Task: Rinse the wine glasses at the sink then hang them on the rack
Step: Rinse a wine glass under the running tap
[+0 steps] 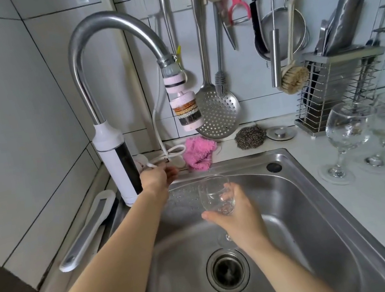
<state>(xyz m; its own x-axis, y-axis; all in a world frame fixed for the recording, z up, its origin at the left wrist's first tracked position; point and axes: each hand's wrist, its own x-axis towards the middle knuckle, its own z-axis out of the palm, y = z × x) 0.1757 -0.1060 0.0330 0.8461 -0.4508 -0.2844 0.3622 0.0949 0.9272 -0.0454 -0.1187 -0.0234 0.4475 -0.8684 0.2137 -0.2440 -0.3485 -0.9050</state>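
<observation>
- Setting: a tiled kitchen corner with a steel sink (301, 194) set into a pale table (383, 212); utensils hang on the wall behind.
- Right hand (240, 213): closed around the bowl of a wine glass (215, 196), thumb at the near side, fingers (228, 190) wrapped round the far side. The glass is held upright over the basin, its stem and foot below the palm, above and just beyond the drain (228, 271).
- Left hand (157, 177): reached forward to the base of the faucet (115, 157), at the rear-left rim of the sink. The fingers are curled at the white side lever there; whether they actually grip it cannot be told.
- Filter head (186, 111): hangs from the faucet spout above and beyond the right hand, with open space between it and the glass rim. No water stream is visible.
- Two further wine glasses (348, 132) stand upright on the table to the right of the right hand, close together and near the sink's right rim.
- A pink cloth (199, 153) lies on the rear ledge, just beyond and between both hands.
- A wire rack (335, 89) stands behind the two spare glasses.
- Basin floor around the drain is open beneath both forearms.
</observation>
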